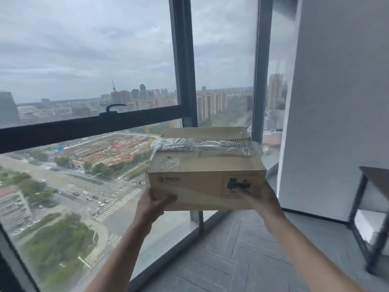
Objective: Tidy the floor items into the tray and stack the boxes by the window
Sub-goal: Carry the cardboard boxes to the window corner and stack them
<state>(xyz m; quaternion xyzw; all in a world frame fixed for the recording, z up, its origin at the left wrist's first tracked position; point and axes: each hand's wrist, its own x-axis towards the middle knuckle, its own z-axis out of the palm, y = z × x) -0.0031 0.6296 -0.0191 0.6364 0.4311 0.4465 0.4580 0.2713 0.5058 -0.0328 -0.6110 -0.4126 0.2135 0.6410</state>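
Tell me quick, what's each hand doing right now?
Left hand: holds the cardboard box at its lower left corner.
Right hand: holds the same box at its lower right.

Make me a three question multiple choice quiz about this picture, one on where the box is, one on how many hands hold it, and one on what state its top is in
1. Where is the cardboard box?
A. Flat on the floor
B. Held up in the air near the window
C. On the dark table

2. How many hands are on the box?
A. None
B. One
C. Two

3. What is the state of the box's top?
A. Closed, with clear tape across it
B. Flaps standing wide open
C. Lid missing

Answers:
1. B, since grey floor shows below the box's bottom edge and the glass is just behind it.
2. C, since the left hand grips the lower left corner and the right hand grips the lower right.
3. A, since crinkled clear tape runs across the closed top.
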